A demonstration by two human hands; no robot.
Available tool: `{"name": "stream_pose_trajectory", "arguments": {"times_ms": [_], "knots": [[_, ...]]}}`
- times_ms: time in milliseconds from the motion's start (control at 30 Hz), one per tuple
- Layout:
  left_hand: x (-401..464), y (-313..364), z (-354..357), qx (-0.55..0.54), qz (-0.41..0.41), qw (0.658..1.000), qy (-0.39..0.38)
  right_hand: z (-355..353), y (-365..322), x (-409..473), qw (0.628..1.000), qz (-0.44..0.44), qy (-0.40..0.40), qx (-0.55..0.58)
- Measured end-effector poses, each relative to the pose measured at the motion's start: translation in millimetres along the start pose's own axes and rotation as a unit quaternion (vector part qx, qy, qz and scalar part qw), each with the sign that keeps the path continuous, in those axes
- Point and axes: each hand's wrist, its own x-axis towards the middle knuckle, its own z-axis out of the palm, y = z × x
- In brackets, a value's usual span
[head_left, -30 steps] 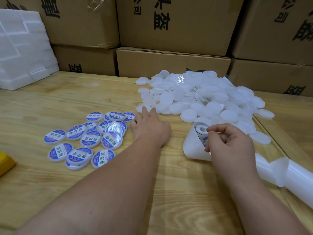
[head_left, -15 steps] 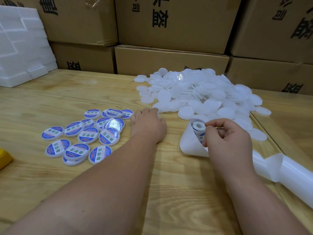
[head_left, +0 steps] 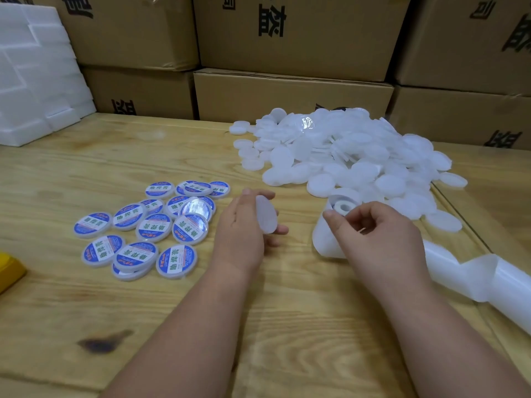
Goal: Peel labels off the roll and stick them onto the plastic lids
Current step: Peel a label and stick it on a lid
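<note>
Wooden table [head_left: 71,173] carrying the work, with stacked cardboard boxes [head_left: 287,90] along its far edge and white foam blocks [head_left: 31,76] at the far left corner. A large heap of blank lids [head_left: 344,150] occupied the far right part; the cluster of labelled lids [head_left: 149,225] lay left of centre. The label roll [head_left: 342,206] stood just before the heap, its spent backing strip [head_left: 474,271] trailing toward the right edge. The left hand [head_left: 244,228] gripped one blank lid [head_left: 266,215], tilted on edge, between the cluster and the roll. The right hand [head_left: 373,234], fingers curled, rested at the roll; whether it pinched a label could not be told. Bare wood lay toward the near edge. A yellow object [head_left: 8,271] sat at the left edge.
</note>
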Motion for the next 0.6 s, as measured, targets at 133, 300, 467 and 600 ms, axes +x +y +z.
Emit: {"name": "stream_pose_trajectory", "arguments": {"times_ms": [133, 300, 467, 600], "knots": [[4, 3, 2, -0.012, -0.033, 0.999, -0.004, 3, 7, 1, 0.998, -0.007, -0.049, -0.023], [13, 0, 9, 0.011, -0.048, 0.997, -0.055, -2, 10, 3, 0.994, -0.006, -0.101, -0.028], [16, -8, 10, 0.036, -0.013, 0.995, -0.097, -6, 10, 6, 0.996, 0.003, -0.083, -0.034], [10, -14, 17, 0.184, 0.066, 0.963, -0.187, -5, 9, 6, 0.995, 0.006, -0.081, -0.052]]}}
